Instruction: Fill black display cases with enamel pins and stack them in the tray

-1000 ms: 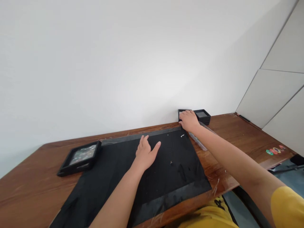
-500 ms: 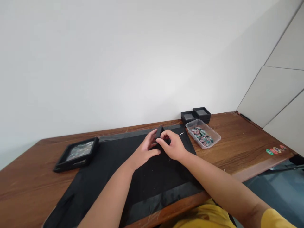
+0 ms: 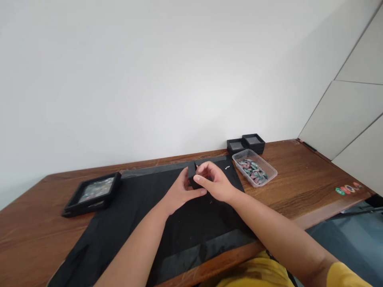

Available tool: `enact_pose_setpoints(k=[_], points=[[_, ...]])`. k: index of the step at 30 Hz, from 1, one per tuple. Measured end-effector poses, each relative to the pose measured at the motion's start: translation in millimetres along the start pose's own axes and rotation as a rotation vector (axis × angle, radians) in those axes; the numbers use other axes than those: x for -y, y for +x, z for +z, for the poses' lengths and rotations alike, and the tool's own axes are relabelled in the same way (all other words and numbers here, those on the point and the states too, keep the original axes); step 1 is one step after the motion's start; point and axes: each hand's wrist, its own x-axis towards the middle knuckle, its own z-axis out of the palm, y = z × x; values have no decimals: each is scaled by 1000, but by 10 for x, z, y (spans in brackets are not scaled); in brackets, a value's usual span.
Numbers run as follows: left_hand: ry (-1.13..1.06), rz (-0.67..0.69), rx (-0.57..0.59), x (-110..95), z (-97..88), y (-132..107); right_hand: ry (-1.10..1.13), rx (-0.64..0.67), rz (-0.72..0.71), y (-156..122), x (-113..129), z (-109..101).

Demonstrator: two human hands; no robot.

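Over the middle of the black mat (image 3: 143,207), a small black box (image 3: 192,174) is tilted up between my two hands. My left hand (image 3: 182,190) is wrapped round its left side, thumb stretched along the bottom. From the right, my right hand (image 3: 216,184) grips the box's edge between thumb and curled fingers. The far side of the box and whatever is inside it are hidden by my fingers. To the right of my hands stands a clear plastic tub (image 3: 271,172) holding many pink and teal stones.
Behind the tub, black boxes with clear windows (image 3: 253,140) are stacked against the white wall. At the left lies a larger black frame (image 3: 109,195) with small pieces under its window. Round stickers (image 3: 348,189) mark the wooden table (image 3: 296,171) at the right. A white scrap (image 3: 227,168) rests on the mat.
The black box has come further left and tipped so that more of its broad side shows. My left fingers have closed round it, and my right hand still grips its edge.
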Motion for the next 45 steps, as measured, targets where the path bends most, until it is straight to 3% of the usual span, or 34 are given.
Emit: enact_pose_setpoints(k=[2, 7, 10, 13, 17, 21, 27, 33, 38, 42, 45], points=[[41, 54, 12, -19, -5, -13, -45, -37, -11, 10, -15, -38], [210, 160, -90, -43, -44, -25, -52, 102, -10, 33, -39, -137], [160, 168, -115, -63, -73, -33, -36, 128, 2, 38, -40, -163], [91, 146, -118, -54, -86, -41, -17, 135, 75, 46, -34, -165], [186, 128, -169, -6, -84, -54, 144, 101, 221, 70, -23, -150], [211, 113, -133, -23, -63, -72, 236, 70, 316, 72, 28, -138], [287, 170, -53, -204, -23, -130, 251, 114, 422, 60, 130, -169], [519, 121, -258, -320, -70, -219, 291, 62, 469, 84, 132, -203], [462, 284, -272, -396, -13, -263, 290, 23, 509, 70, 150, -133], [464, 286, -213, -440, 43, -254, 154, 6, 482, 38, 159, -78], [325, 212, -204, -439, 77, -238, 67, -17, 476, 16, 140, -64]])
